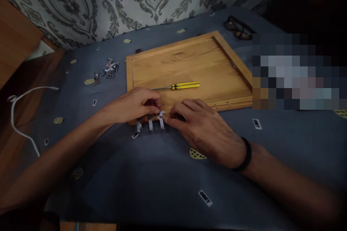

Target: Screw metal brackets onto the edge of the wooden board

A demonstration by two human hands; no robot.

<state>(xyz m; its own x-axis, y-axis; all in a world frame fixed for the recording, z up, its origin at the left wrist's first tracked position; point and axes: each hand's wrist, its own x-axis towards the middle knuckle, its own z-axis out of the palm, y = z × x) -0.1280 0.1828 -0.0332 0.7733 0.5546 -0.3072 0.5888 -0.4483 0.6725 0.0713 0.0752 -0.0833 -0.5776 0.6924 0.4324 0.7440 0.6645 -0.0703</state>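
Note:
Three small metal hooks stand in a row along the near edge of a wooden framed board (pixel 173 63): a left hook (pixel 139 126), a middle hook (pixel 151 125) and a right hook (pixel 162 122). My left hand (pixel 135 104) reaches over the board's near left corner, thumb and fingers pinched just above the right hook; what lies between those fingertips is hidden. From the other side, my right hand (pixel 203 126) is closed, its fingertips against that right hook. A screwdriver (pixel 185 85) with a yellow and black handle lies on the board behind both hands.
Left of the board, a small pile of metal hardware (pixel 110 68) rests on the blue patterned cloth (pixel 151 184). Eyeglasses (pixel 238 29) lie at the back right. A white cable (pixel 16 104) curves along the left side. Several small holes (pixel 227 102) mark the board's near edge.

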